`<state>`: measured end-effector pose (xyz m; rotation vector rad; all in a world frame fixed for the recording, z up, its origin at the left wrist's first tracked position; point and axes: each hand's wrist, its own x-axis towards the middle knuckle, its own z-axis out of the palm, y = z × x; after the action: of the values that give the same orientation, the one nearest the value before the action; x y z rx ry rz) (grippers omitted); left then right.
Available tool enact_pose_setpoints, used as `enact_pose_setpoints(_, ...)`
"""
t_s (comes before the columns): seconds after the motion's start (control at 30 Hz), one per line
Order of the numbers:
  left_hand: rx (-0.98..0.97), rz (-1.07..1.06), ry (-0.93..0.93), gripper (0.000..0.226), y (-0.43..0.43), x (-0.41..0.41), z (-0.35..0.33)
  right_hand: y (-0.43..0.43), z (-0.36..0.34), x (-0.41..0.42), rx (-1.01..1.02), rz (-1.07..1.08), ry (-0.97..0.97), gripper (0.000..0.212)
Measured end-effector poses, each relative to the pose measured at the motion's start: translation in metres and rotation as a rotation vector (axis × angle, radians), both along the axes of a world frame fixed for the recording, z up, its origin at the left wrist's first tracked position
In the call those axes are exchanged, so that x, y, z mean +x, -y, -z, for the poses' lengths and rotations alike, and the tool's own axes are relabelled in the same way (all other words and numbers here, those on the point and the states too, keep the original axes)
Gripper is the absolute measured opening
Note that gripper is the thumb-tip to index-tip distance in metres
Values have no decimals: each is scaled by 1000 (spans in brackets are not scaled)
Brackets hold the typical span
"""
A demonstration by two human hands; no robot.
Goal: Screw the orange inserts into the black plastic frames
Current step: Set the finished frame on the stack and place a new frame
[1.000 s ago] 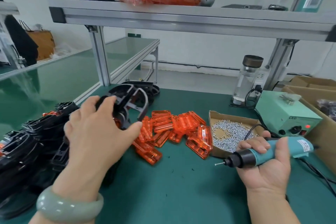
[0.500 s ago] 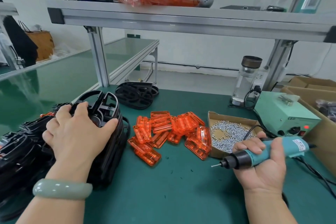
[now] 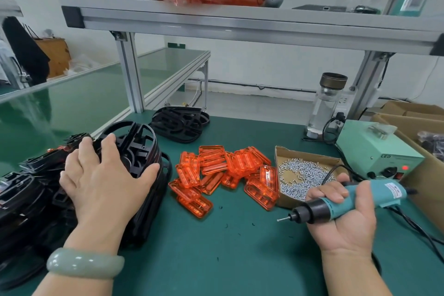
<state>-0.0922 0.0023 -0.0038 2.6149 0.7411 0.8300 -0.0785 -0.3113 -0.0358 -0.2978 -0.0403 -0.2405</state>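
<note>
Orange inserts [image 3: 223,175] heaped loosely — black frames [image 3: 141,151] stacked left.

Two bare forearms, left hand [image 3: 105,182], right hand [image 3: 346,218], short plain nails, thick pale green bangle [image 3: 84,263] on left wrist, smooth, rounded, glossy, with bright highlights
</note>
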Motion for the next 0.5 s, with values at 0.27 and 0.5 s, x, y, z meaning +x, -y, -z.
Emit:
enact_pose_setpoints(0.27, -41, -1, -8, 88, -6, 10, -16, -1, 1, 0, -13, 1, -16, 44)
enact_pose_setpoints(0.5, -9, 19, -73, 90, -10, 17, -22, -1, 1, 1, -22, -8, -22, 44)
